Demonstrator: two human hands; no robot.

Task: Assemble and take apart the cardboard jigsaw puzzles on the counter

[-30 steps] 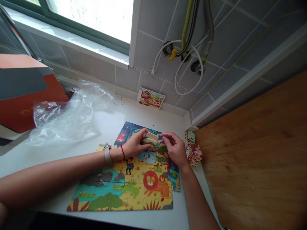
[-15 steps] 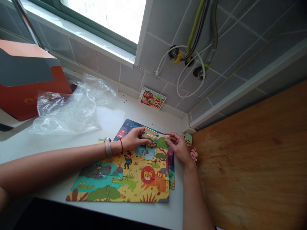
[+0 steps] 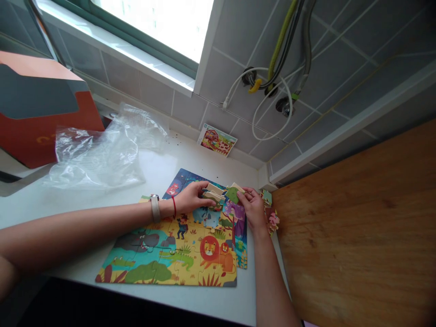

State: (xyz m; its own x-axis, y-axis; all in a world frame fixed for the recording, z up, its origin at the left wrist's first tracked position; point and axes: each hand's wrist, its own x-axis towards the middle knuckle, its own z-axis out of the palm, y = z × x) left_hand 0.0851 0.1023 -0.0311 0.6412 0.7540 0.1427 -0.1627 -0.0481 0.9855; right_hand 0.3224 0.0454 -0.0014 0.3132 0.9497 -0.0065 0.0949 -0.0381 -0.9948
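Note:
An animal jigsaw puzzle (image 3: 184,261) with a lion, crocodile and hippo lies on the white counter, part of its top right side without pieces. Beneath it shows a second, dark blue and purple puzzle (image 3: 242,247). My left hand (image 3: 195,198), with a watch and a red string at the wrist, pinches a small stack of puzzle pieces (image 3: 214,194) over the upper part. Beside it my right hand (image 3: 252,206) grips a green puzzle piece (image 3: 233,194) between thumb and fingers, tilted and lifted off the puzzle.
A picture card (image 3: 218,140) leans on the tiled wall. Crumpled clear plastic (image 3: 98,156) and an orange-grey box (image 3: 51,118) stand at left. More puzzle pieces (image 3: 272,221) lie by the wooden board (image 3: 357,222) at right. A white cable (image 3: 254,118) hangs from the wall.
My right hand has lifted the green piece away from the puzzle's upper right corner, baring the purple puzzle below. My left hand still holds its stack in nearly the same place.

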